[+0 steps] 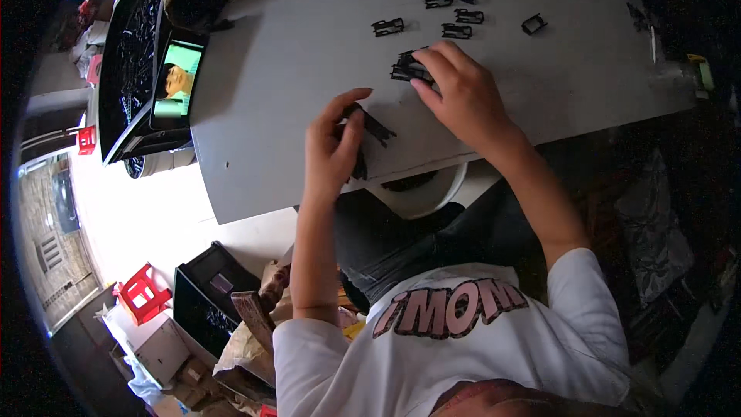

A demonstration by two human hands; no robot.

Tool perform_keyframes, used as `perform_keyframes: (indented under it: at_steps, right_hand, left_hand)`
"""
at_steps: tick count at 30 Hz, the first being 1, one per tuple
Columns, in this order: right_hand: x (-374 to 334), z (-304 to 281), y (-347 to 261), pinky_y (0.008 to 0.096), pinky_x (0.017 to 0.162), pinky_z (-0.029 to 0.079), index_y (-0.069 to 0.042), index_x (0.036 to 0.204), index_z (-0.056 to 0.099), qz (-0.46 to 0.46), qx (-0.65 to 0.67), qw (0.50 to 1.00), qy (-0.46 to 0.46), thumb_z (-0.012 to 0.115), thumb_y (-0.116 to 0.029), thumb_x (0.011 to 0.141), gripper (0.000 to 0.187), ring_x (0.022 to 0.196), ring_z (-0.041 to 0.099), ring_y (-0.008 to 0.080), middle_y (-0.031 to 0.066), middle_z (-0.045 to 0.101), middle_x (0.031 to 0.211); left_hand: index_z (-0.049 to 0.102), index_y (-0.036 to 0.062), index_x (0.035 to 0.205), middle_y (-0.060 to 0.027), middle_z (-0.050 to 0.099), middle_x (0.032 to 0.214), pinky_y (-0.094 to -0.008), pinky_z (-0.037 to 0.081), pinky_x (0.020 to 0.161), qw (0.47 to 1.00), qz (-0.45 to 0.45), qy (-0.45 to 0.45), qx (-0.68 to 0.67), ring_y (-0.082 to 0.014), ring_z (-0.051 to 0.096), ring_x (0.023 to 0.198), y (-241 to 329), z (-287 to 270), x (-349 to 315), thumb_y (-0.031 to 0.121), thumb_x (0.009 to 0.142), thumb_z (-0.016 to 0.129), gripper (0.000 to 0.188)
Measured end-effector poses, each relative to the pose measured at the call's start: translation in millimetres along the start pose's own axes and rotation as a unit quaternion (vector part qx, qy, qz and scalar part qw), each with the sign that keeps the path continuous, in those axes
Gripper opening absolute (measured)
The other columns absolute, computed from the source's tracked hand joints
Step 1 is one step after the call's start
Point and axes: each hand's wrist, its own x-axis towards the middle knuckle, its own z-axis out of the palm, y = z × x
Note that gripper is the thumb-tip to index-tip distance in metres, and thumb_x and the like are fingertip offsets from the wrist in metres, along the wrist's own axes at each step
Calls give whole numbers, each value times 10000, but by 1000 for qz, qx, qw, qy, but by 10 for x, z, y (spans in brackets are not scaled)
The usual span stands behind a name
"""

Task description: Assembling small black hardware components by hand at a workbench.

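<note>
My left hand (pixel 330 150) is curled around several narrow black plastic pieces (pixel 377 128), whose ends stick out past the thumb and below the palm. Up and to the right, my right hand (pixel 465 96) has its thumb and forefinger on small black plastic frames (pixel 407 68) that lie close together on the table; the fingers partly cover them. Farther back on the grey table (pixel 301 46) are more loose frames of the same kind, among them one black frame (pixel 387 27) at the left and another black frame (pixel 533 24) at the right.
A phone (pixel 178 81) with a lit screen leans at the table's left edge, beside a large black bin (pixel 127 69) of black parts. A white basin (pixel 451 193) sits under the front edge. On the floor are a red stool (pixel 143 293) and a black crate (pixel 193 301).
</note>
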Motion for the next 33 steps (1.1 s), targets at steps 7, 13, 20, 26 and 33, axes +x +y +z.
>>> perform_keyframes:
  at_steps: [7,13,20,26,33]
  right_hand:
    - [24,107,-23,355,660,511,-18,977,588,5,-48,998,-29,698,-100,744,270,785,605,272,96,569,914]
    - [51,141,-60,358,676,507,-10,951,591,-4,-79,995,-65,700,-93,729,261,814,599,268,94,569,905]
    - [-19,92,-72,350,685,499,-15,958,590,42,103,988,-105,674,-67,718,259,816,597,286,111,567,914]
    - [-73,63,-287,353,700,496,-5,967,587,-6,89,991,-98,677,-50,705,280,813,593,288,123,557,922]
    - [-87,-80,-388,359,696,493,6,966,601,-34,61,993,-100,689,0,679,300,814,582,273,111,540,899]
  left_hand:
    - [607,17,1080,-28,572,789,-202,411,629,998,58,8,31,-58,492,700,-55,32,-44,63,879,540,218]
    - [612,13,1067,-34,575,752,-208,416,630,995,38,30,83,-68,487,672,-16,36,-57,67,881,537,208]
    - [621,10,1038,-95,640,793,-234,448,662,987,106,84,88,-90,561,705,-87,118,-26,57,874,537,190]
    - [628,17,1034,-128,658,822,-265,474,667,987,110,103,60,-149,612,701,-117,181,-31,67,863,554,193]
    - [642,28,1023,-130,674,841,-269,485,693,994,79,58,56,-144,630,728,-74,153,-112,57,841,567,199]
